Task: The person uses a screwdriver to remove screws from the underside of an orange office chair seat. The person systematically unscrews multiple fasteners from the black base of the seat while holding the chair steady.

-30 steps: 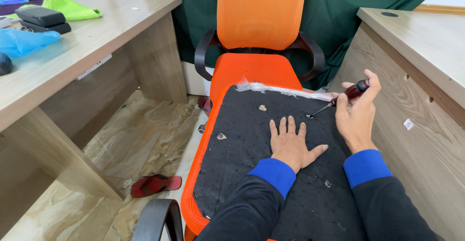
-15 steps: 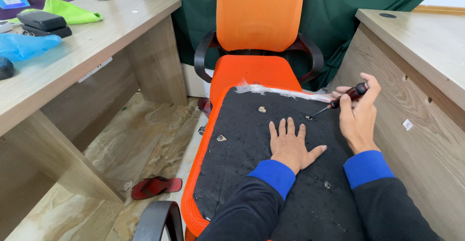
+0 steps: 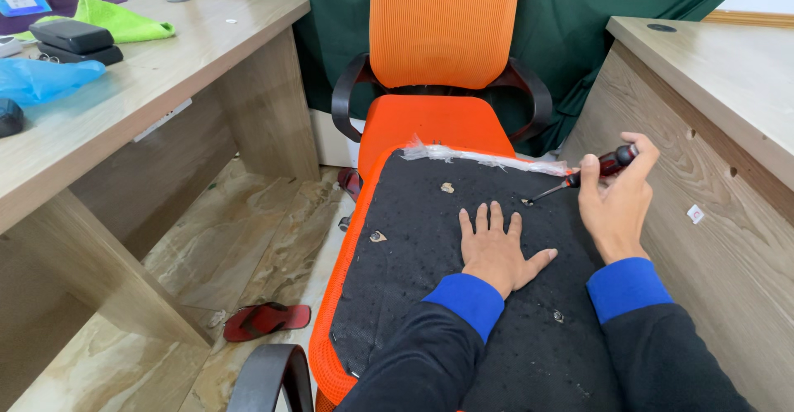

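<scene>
Right hand (image 3: 614,210) grips the red-handled screwdriver (image 3: 584,175), shaft slanting down-left with its tip at a fastener spot just right of the fingertips of the left hand (image 3: 496,251), which lies flat, fingers spread, on the black seat underside (image 3: 413,280).

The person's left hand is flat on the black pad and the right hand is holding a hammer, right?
Not quite. The left hand does lie flat on the black pad, but the right hand holds a screwdriver, not a hammer. The head view shows its thin tip touching the pad.
</scene>
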